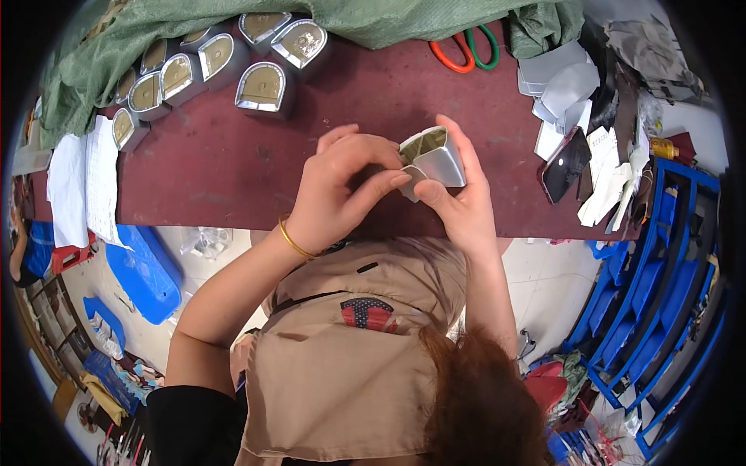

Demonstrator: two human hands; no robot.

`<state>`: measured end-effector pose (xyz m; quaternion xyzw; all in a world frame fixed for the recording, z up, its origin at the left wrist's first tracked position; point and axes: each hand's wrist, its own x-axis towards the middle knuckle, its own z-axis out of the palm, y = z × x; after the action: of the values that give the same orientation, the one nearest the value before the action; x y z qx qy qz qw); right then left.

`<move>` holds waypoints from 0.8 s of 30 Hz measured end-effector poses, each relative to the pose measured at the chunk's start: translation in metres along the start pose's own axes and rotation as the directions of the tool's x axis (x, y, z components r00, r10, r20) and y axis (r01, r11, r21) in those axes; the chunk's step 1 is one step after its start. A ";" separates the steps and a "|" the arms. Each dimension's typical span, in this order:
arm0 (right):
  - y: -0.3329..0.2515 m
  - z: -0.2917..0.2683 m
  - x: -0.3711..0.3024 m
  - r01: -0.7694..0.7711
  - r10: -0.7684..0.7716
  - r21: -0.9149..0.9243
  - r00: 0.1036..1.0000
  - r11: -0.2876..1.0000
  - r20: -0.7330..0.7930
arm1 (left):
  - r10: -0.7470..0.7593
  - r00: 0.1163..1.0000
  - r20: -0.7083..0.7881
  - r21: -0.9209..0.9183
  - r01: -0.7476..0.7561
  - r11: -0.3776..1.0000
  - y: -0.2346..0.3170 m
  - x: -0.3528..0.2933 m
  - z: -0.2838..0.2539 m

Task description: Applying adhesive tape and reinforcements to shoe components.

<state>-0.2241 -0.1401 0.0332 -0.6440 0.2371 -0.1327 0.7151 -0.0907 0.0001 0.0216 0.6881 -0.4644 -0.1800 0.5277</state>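
In front of me, above the table's near edge, my right hand (472, 203) is closed round a small silver case (443, 166). Its open mouth tilts toward the upper left and shows an olive-tan inside. My left hand (342, 182) comes in from the left, with thumb and forefinger pinched on a thin silver-grey flap (415, 183) at the mouth's lower edge. Whether this flap is joined to the case I cannot tell. Several arch-shaped silver cases (263, 87) with tan faces stand at the table's far left.
The dark red tabletop (373, 85) carries red-and-green-handled scissors (465, 51) at the back, beside a green cloth (388, 19). Silver-grey pieces (571, 89) and a black phone (566, 165) lie at right. Papers (101, 171) hang at left. A blue rack (653, 287) stands at right.
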 end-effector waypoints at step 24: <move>0.023 0.020 0.040 0.148 -0.134 0.225 0.988 0.963 -0.079 | -0.238 0.958 -0.159 -0.660 0.076 0.747 -0.034 0.033 0.064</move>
<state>-0.1826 -0.1391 0.0051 -0.5676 0.1960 -0.2301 0.7658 -0.1057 -0.0623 -0.0251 0.5163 -0.2481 -0.2912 0.7662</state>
